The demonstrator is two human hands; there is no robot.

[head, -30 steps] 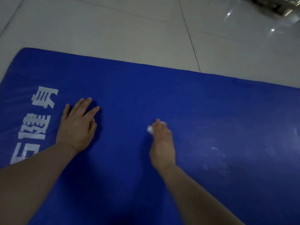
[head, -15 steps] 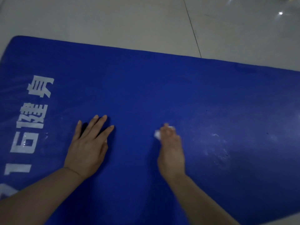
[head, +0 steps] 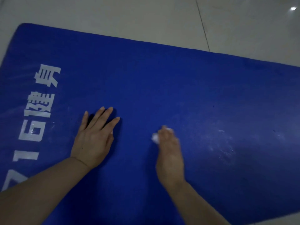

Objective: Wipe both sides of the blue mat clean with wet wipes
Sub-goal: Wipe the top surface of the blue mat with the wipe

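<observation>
The blue mat (head: pixel 162 82) lies flat on the floor and fills most of the view, with white printed characters along its left end. My left hand (head: pixel 94 138) rests flat on the mat with straight, spread fingers, just right of the lettering. My right hand (head: pixel 170 151) is near the mat's middle, fingers curled round a small crumpled white wet wipe (head: pixel 155 138) that it presses onto the surface. Only a bit of the wipe shows at the fingertips. Whitish smears (head: pixel 222 143) mark the mat to the right of that hand.
Pale glossy floor tiles (head: pixel 129 17) lie beyond the mat's far edge, with a dark grout line (head: pixel 203 26) running away from me. A strip of floor shows at the bottom right corner (head: pixel 276 220).
Both hands have shifted toward me and a little right on the mat. The camera has tilted, so more lettering shows on the left. The right hand still holds the wipe.
</observation>
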